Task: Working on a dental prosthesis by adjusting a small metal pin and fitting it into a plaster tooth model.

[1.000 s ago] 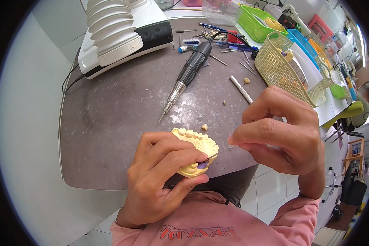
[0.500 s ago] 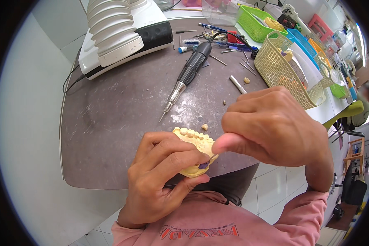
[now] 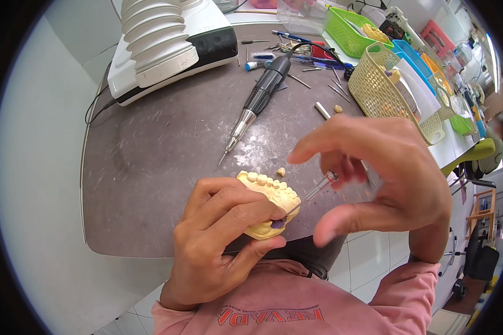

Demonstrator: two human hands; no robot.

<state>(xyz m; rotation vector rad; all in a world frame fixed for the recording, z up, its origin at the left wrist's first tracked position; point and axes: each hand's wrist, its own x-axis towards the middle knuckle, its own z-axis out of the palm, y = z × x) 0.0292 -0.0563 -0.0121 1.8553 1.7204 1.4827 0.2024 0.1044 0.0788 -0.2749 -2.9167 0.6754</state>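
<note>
My left hand (image 3: 218, 234) grips a cream dental model (image 3: 265, 187) at the near edge of the desk, with fingertips beside its purple section (image 3: 278, 223). A thin metal tool with a clear handle (image 3: 316, 191) slants up to the right from that section. My right hand (image 3: 383, 178), motion-blurred, has thumb and index finger spread wide around the tool; its other fingers curl behind the handle's end, and whether they touch it is unclear. A small loose tooth piece (image 3: 281, 172) lies just beyond the model.
A black-and-silver handpiece (image 3: 257, 103) lies across the desk (image 3: 134, 184). A white machine with ribbed hose (image 3: 212, 61) stands back left. Scattered burs and pens (image 3: 299, 47), a mesh basket (image 3: 369, 84), green (image 3: 341, 28) and blue (image 3: 408, 56) trays sit back right. Another person (image 3: 492, 156) sits far right.
My right hand has opened from its pinch on the tool, thumb and index spreading apart and exposing the handle. My left hand still holds the model in the same place.
</note>
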